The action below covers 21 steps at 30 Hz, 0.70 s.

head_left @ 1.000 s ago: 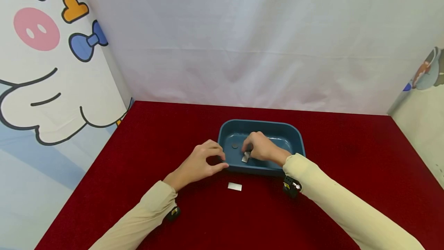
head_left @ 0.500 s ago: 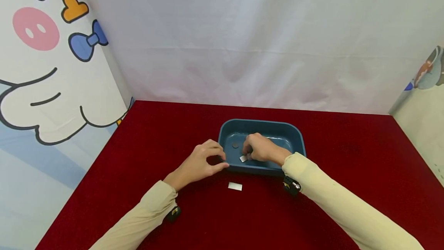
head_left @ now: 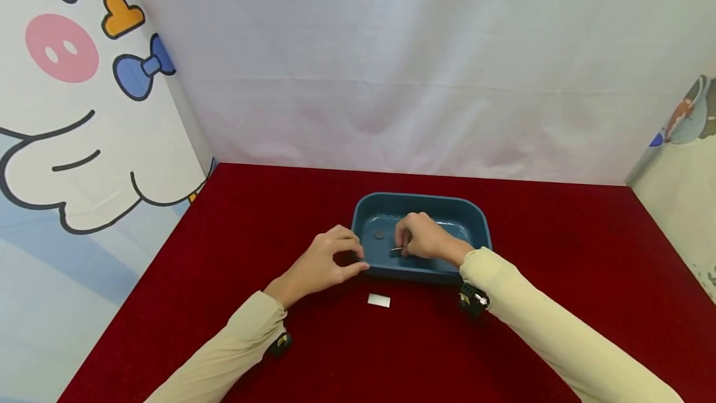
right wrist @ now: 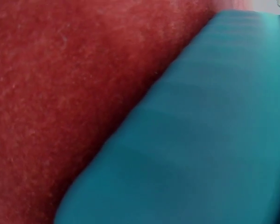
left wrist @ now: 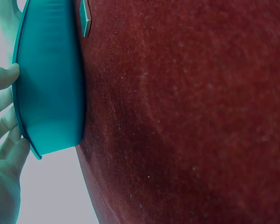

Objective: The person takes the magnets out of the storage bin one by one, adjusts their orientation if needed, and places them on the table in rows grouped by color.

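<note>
My left hand (head_left: 321, 263) grips the near left corner of a blue plastic basin (head_left: 422, 273), thumb and fingers at its rim, as the left wrist view also shows. Inside the basin, my right hand (head_left: 422, 238) pinches a small flat silver metal piece (head_left: 396, 249), now seen nearly edge-on; the fingertips partly hide it. Left of that hand, a small round grey disc (head_left: 379, 235) lies on the basin floor. The right wrist view shows only the basin's outer wall (right wrist: 191, 140) and red cloth, without the hand.
On the red cloth (head_left: 268, 204), just in front of the basin, lies a silver rectangular plate (head_left: 378, 300). A white curtain (head_left: 391, 79) hangs behind the table, and a cartoon-printed sheet (head_left: 100, 117) stands at the left.
The metal piece in my right fingers has turned from showing its flat face to nearly edge-on. My right hand shifted slightly to the right. My left hand stays at the basin's corner.
</note>
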### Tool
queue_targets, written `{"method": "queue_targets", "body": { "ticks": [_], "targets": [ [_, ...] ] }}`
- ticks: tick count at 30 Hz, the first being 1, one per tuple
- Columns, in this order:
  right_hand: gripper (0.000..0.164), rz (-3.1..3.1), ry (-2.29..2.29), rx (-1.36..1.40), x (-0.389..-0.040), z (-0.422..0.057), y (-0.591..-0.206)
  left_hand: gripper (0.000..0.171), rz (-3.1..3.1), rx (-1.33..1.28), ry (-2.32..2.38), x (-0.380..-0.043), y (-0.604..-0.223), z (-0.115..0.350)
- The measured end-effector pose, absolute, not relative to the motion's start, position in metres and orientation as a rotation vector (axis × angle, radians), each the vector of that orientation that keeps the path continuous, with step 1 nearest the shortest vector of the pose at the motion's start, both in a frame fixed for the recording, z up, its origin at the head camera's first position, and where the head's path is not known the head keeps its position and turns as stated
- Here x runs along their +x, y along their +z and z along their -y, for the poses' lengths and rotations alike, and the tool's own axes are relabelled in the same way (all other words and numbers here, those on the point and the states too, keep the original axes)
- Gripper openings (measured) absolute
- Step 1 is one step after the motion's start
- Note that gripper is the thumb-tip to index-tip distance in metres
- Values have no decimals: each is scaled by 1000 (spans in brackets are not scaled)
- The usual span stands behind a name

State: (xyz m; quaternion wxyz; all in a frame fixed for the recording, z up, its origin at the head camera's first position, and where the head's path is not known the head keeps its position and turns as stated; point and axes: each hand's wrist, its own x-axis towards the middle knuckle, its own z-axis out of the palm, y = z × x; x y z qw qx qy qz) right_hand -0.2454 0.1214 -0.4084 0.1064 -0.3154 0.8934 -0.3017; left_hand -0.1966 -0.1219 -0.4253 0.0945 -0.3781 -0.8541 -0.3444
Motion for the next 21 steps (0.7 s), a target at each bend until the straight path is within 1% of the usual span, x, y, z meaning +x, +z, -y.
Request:
{"method": "queue_targets", "body": {
  "ticks": [10, 21],
  "targets": [
    [10, -2567, -1026, -657, -244, -132, -397, 14, 2531, -1113, -1012, -196, -425, 122],
    [8, -2426, -1212, -438, -241, -138, -397, 14, 2545, -1111, -1006, -196, -426, 120]
  ]
}}
